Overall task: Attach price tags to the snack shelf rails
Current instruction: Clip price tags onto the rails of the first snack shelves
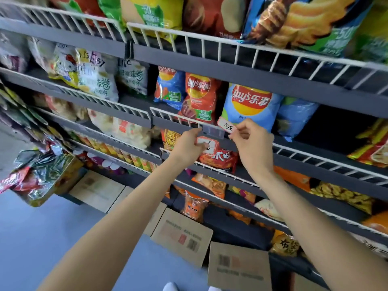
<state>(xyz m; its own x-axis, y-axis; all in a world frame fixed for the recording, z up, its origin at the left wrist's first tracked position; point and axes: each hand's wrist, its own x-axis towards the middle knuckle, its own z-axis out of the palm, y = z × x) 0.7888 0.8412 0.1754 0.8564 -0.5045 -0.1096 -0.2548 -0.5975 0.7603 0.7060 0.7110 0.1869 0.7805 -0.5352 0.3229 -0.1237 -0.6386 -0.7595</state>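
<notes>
A clear plastic tag holder (pixel 213 131) is clipped on the grey rail (pixel 168 125) of the shelf that carries the Lay's bags. My right hand (pixel 253 144) pinches a white price tag with a red border and handwriting (pixel 227 126), its left end at the holder's right side. My left hand (pixel 190 147) sits just below the rail and holds a small stack of similar red-bordered tags (pixel 206 143) between thumb and fingers.
Several tiers of grey shelves with white wire fences (pixel 231 51) hold snack bags, among them a blue Lay's bag (pixel 249 106). Cardboard boxes (pixel 184 236) stand on the blue floor below. An open box of loose snack packets (pixel 42 175) stands at the left.
</notes>
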